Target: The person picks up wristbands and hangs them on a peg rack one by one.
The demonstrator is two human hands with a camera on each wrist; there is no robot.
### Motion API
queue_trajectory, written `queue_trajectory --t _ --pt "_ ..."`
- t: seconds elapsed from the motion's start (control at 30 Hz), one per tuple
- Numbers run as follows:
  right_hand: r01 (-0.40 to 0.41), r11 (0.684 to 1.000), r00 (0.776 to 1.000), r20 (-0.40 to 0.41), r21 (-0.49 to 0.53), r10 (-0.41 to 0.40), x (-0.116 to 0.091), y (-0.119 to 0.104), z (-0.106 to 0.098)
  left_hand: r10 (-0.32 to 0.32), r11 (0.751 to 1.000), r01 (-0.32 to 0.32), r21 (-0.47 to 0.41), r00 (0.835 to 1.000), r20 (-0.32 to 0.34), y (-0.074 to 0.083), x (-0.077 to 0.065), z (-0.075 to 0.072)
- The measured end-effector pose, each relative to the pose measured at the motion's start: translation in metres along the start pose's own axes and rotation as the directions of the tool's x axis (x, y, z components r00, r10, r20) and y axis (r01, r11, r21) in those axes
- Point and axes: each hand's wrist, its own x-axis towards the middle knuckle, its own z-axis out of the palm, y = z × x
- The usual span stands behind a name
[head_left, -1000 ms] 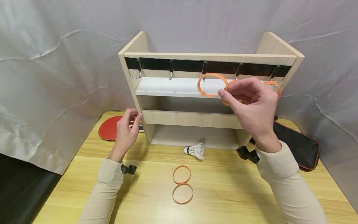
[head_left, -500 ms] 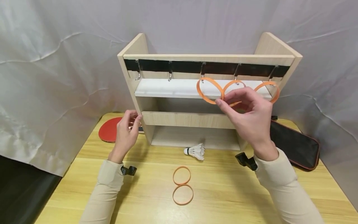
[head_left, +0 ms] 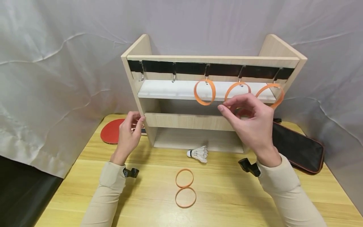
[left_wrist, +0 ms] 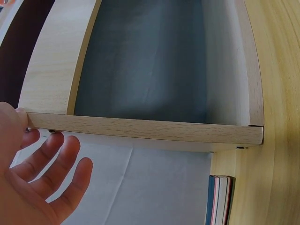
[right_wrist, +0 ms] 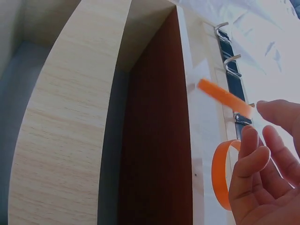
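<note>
An orange ring (head_left: 213,91) hangs from the middle metal hook on the wooden shelf (head_left: 193,121), tilted and blurred in the right wrist view. Just to its right is my right hand (head_left: 250,126), thumb and fingers apart, holding nothing. Two more orange rings, one partly behind that hand (head_left: 238,83) and one at the far right (head_left: 281,96), hang from the hooks there. My left hand (head_left: 129,134) grips the shelf's left side panel (left_wrist: 140,127), thumb on its front edge and index finger behind; the other fingers extend loosely.
Two orange rings, an upper ring (head_left: 184,169) and a lower ring (head_left: 185,206), lie on the table. A shuttlecock (head_left: 198,154) lies before the shelf. A red table tennis bat (head_left: 110,131) is at left, a black case (head_left: 299,146) at right. Two left hooks (head_left: 174,77) are bare.
My right hand has brought the ring to the middle hook, let go of it and drawn slightly down and back. The ring now swings there. My left hand stays on the panel.
</note>
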Motion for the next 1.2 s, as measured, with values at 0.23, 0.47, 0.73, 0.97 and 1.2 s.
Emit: queue_trajectory --t 0.23,0.47,0.73,0.97,1.2 --pt "0.004 1.0 1.0 0.012 0.018 -0.004 -0.007 0.0 0.003 -0.018 1.0 0.018 -0.003 1.0 0.006 0.001 -0.001 0.0" --pt "0.027 0.998 0.999 0.018 0.051 -0.028 -0.017 -0.004 0.008 -0.019 1.0 0.019 0.003 1.0 -0.003 -0.001 -0.001 0.001" --pt "0.051 0.996 0.997 0.048 0.076 -0.055 -0.027 -0.004 0.013 -0.009 1.0 0.009 0.007 1.0 -0.005 -0.001 0.0 0.0" --pt "0.033 0.998 0.995 0.088 0.055 -0.038 -0.038 0.002 0.019 -0.013 1.0 0.013 0.005 1.0 -0.002 -0.001 0.0 0.0" --pt "-0.002 0.999 0.987 0.161 0.047 -0.006 -0.051 0.009 0.028 -0.011 1.0 0.011 -0.013 1.0 0.002 0.001 0.0 0.0"
